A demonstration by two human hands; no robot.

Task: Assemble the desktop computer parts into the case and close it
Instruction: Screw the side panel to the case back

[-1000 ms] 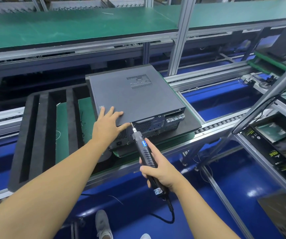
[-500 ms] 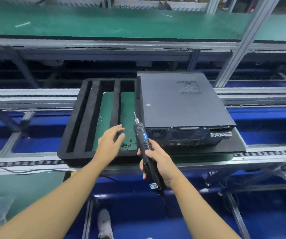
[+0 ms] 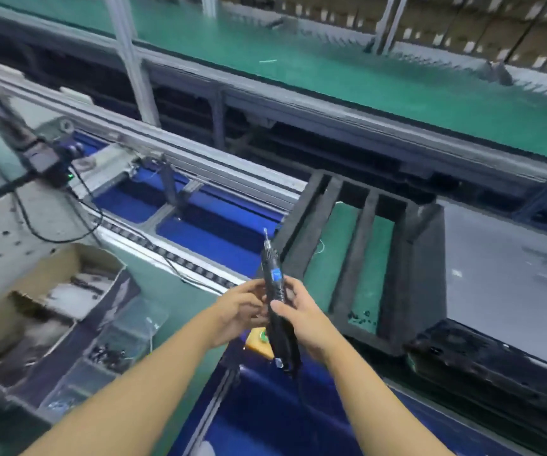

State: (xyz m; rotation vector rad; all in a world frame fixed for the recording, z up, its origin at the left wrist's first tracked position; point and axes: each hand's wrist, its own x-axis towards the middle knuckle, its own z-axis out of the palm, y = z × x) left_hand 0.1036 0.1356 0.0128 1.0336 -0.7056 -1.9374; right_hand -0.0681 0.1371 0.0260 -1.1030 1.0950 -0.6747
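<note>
A black electric screwdriver [image 3: 276,291] with a blue label points its bit up and away, near the middle of the view. My right hand [image 3: 301,315] grips its body. My left hand [image 3: 244,307] is against its left side with curled fingers touching the barrel. The closed grey computer case [image 3: 509,278] lies at the far right on a black foam tray [image 3: 357,258], well apart from both hands. Small screws [image 3: 359,317] lie in the tray's near slot.
A cardboard box [image 3: 51,291] and clear compartments with screws [image 3: 107,352] sit at the lower left. A yellow button box [image 3: 259,340] is below my hands. Conveyor rails [image 3: 183,258] run diagonally, and a green shelf [image 3: 331,67] spans the back.
The view has swung left, so the case now sits at the right edge. My left hand came off the case and joined the screwdriver, which my right hand drew back from the case.
</note>
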